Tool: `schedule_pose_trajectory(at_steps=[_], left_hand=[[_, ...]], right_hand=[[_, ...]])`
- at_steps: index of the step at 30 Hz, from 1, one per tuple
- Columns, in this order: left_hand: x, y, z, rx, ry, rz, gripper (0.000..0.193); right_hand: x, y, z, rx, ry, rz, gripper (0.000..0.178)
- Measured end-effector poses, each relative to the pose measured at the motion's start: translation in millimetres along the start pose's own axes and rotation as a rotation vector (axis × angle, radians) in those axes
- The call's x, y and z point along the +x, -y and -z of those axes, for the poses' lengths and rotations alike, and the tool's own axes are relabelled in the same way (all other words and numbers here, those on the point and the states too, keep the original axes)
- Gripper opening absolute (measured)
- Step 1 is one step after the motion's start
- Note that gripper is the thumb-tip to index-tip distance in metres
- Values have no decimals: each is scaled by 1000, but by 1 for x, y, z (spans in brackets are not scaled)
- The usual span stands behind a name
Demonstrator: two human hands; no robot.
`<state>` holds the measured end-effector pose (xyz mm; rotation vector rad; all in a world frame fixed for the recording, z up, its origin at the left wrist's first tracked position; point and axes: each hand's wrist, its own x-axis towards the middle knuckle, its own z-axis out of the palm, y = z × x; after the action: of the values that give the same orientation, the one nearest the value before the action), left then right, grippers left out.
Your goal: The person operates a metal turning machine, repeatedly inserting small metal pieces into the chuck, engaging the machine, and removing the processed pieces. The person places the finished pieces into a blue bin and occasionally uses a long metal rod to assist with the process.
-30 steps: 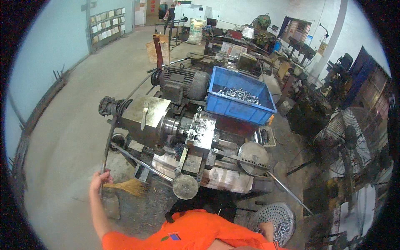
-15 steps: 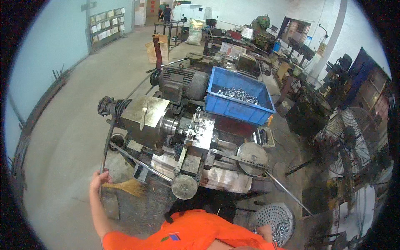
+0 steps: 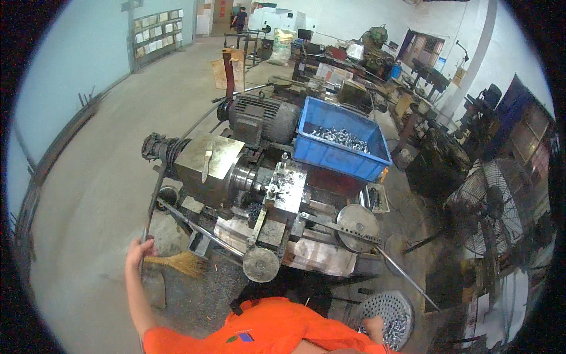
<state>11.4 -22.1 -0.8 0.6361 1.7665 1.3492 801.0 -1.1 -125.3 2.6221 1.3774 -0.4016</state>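
Observation:
My left hand (image 3: 140, 252) is closed round a long dark lever bar (image 3: 154, 200) that slants up along the left side of a small metal lathe (image 3: 200, 171). At the lower right, my right hand (image 3: 372, 324) is over a round perforated basin (image 3: 377, 301) holding many small shiny metal parts (image 3: 396, 330); its fingers are hidden. A brush (image 3: 207, 165) lies on the lathe's headstock cover. The chuck (image 3: 243, 177) faces a bright tool block (image 3: 290, 187). A round handle disc (image 3: 261, 264) sits at the lathe's front.
A blue crate (image 3: 342, 156) of small metal parts stands behind the tool block, beside a motor (image 3: 262, 118). A straw broom (image 3: 180, 263) lies by my left hand. A large fan (image 3: 492, 203) stands at right. Far off, a person (image 3: 240, 20) stands near the doorway.
The view has shifted slightly, so the machine sits a little lower and to the right. My left hand stays on the bar, and my right hand is still at the basin.

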Motion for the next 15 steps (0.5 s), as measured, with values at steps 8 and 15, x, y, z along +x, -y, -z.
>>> schedule_pose_trajectory(at_steps=[8, 15], left_hand=[[10, 2, 1, 30, 63, 47, 30], [15, 18, 11, 45, 29, 21, 33]], right_hand=[[70, -77, -79, -159, -324, 455, 17], [-17, 85, 159, 1236, 9, 575, 20]])
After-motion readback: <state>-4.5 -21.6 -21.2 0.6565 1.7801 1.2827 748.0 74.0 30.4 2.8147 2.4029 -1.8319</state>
